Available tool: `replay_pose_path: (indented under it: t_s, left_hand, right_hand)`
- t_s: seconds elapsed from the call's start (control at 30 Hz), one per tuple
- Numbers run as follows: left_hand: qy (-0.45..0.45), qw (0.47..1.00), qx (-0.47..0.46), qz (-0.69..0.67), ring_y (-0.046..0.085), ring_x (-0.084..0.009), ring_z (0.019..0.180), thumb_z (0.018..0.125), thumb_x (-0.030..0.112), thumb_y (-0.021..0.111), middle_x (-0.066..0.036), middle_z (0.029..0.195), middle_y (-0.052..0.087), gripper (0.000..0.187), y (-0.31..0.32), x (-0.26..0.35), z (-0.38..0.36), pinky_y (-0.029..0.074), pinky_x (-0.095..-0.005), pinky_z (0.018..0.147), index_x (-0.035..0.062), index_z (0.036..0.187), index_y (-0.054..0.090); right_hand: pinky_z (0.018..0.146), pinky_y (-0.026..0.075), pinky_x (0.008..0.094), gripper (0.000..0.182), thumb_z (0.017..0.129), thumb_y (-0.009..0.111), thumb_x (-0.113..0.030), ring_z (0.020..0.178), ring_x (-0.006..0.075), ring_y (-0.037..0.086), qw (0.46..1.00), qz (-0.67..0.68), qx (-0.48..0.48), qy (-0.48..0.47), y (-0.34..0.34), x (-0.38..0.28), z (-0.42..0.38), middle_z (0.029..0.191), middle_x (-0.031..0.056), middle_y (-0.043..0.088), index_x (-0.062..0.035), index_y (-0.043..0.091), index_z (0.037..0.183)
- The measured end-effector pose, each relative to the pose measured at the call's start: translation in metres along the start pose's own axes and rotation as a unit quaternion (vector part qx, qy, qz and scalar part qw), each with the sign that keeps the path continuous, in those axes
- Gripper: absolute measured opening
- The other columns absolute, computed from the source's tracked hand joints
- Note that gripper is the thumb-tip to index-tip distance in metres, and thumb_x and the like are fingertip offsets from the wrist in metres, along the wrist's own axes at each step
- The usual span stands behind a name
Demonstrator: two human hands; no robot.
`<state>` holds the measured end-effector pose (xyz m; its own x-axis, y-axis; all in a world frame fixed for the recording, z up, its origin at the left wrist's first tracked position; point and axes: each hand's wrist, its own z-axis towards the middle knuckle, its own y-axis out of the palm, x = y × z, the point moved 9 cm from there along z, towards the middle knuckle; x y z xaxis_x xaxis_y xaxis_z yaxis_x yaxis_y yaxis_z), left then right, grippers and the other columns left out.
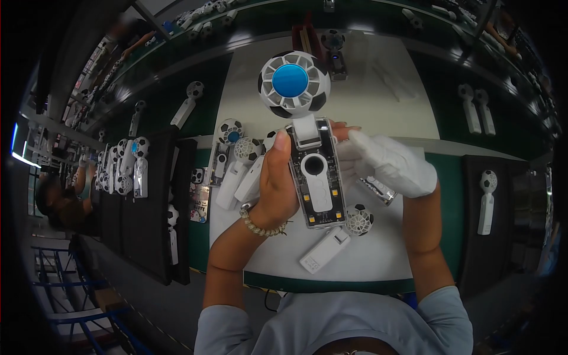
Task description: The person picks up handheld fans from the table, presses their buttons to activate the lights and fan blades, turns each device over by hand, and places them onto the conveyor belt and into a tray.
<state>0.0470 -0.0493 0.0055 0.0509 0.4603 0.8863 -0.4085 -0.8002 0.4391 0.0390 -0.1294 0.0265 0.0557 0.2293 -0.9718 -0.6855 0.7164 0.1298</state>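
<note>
Upright before me, my left hand (277,183) grips a handheld fan (318,183), thumb along its left edge and bare fingertips showing behind its right side. The fan has a black-and-white football head (294,84) with a blue round centre. Through its clear body, a dark circuit board and a white button strip show. My right hand (396,165), in a white glove, is at the fan's right edge with fingers bent toward it, partly hidden behind. Below lies a white football fan (324,251); a clear-bodied piece (378,190) rests under the gloved hand.
More football fans (232,171) are grouped on the white worktop (373,260) to the left. Another fan (336,59) lies at the back beside a red bin (305,40). Dark foam trays (142,219) at the left and right hold fans. A person (68,198) sits at far left.
</note>
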Motion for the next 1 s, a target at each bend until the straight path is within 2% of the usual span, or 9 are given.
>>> replay_pose_path:
  t_s: [0.27,0.4,0.5,0.57,0.67,0.87,0.93,0.97,1.0]
  left_hand:
    - [0.026,0.999,0.026,0.007,0.054,-0.0251,0.100,0.091,0.041,0.015,-0.021,0.105,0.055,0.059,-0.004,0.005,0.002,0.044,-0.0354,0.087,-0.0066,0.112,0.041]
    - [-0.012,0.998,0.030,0.055,0.056,-0.0253,0.094,0.086,0.053,0.019,-0.018,0.097,0.058,0.064,-0.011,0.001,0.002,0.049,-0.0362,0.078,0.0002,0.115,0.040]
    - [-0.020,0.997,0.032,0.066,0.059,-0.0246,0.087,0.086,0.053,0.020,-0.018,0.095,0.058,0.064,-0.010,0.003,0.001,0.052,-0.0342,0.073,0.0001,0.115,0.041]
    - [-0.027,0.996,0.051,0.063,0.060,-0.0245,0.084,0.086,0.053,0.020,-0.018,0.094,0.059,0.064,-0.013,0.001,0.001,0.052,-0.0336,0.071,-0.0002,0.114,0.041]
    - [-0.024,0.996,0.074,0.037,0.061,-0.0245,0.082,0.086,0.051,0.021,-0.018,0.092,0.059,0.063,-0.020,-0.002,0.000,0.053,-0.0338,0.070,-0.0007,0.114,0.042]
    - [-0.017,0.997,0.068,0.024,0.061,-0.0245,0.084,0.089,0.047,0.018,-0.019,0.094,0.058,0.059,-0.019,0.004,0.001,0.053,-0.0339,0.071,-0.0014,0.113,0.043]
    - [0.012,0.991,0.067,0.114,0.058,-0.0233,0.092,0.091,0.045,0.016,-0.019,0.098,0.058,0.058,-0.017,0.010,0.007,0.048,-0.0342,0.080,-0.0014,0.112,0.043]
    - [0.033,0.991,0.066,0.115,0.059,-0.0150,0.082,0.093,0.039,0.025,-0.015,0.100,0.058,0.048,-0.015,0.015,0.011,0.048,-0.0231,0.073,-0.0013,0.110,0.045]
    - [0.049,0.985,0.051,0.161,0.058,-0.0140,0.085,0.093,0.037,0.029,-0.014,0.102,0.058,0.045,-0.020,0.008,0.018,0.047,-0.0230,0.073,-0.0011,0.112,0.044]
  right_hand:
    - [0.069,0.047,0.0257,0.042,0.083,0.054,-0.032,0.075,0.0113,0.055,0.987,0.029,0.019,0.160,0.014,0.027,0.005,0.084,0.0055,0.059,0.0052,0.054,0.104]
    - [0.066,0.046,0.0230,0.036,0.082,0.057,-0.028,0.074,0.0074,0.054,0.997,-0.038,0.032,0.062,0.024,0.014,0.010,0.084,0.0017,0.059,0.0023,0.055,0.101]
    - [0.066,0.045,0.0215,0.032,0.080,0.061,-0.024,0.073,0.0061,0.054,0.993,0.064,0.084,0.058,0.019,0.016,0.013,0.083,0.0003,0.058,0.0001,0.056,0.100]
    - [0.071,0.045,0.0215,0.034,0.075,0.067,-0.016,0.078,0.0071,0.054,0.960,0.168,0.124,0.187,0.013,0.038,0.009,0.087,0.0010,0.059,-0.0002,0.055,0.103]
    - [0.075,0.045,0.0227,0.037,0.074,0.068,-0.016,0.081,0.0082,0.055,0.957,0.154,0.102,0.222,0.016,0.042,0.009,0.090,0.0012,0.059,0.0016,0.054,0.104]
    - [0.072,0.048,0.0250,0.037,0.077,0.061,-0.025,0.076,0.0114,0.058,0.997,0.036,0.040,0.062,0.025,0.028,0.022,0.089,0.0057,0.060,0.0022,0.052,0.101]
    - [0.071,0.050,0.0284,0.034,0.076,0.059,-0.020,0.076,0.0166,0.061,0.956,0.252,0.008,0.148,0.029,0.051,0.022,0.090,0.0110,0.060,0.0013,0.049,0.101]
    - [0.065,0.052,0.0292,0.031,0.078,0.055,-0.017,0.072,0.0194,0.062,0.933,0.317,-0.001,0.171,0.028,0.055,0.021,0.083,0.0130,0.060,0.0015,0.048,0.102]
    - [0.060,0.051,0.0279,0.030,0.079,0.053,-0.016,0.068,0.0190,0.061,0.916,0.370,0.018,0.153,0.018,0.058,0.022,0.079,0.0124,0.060,0.0016,0.047,0.103]
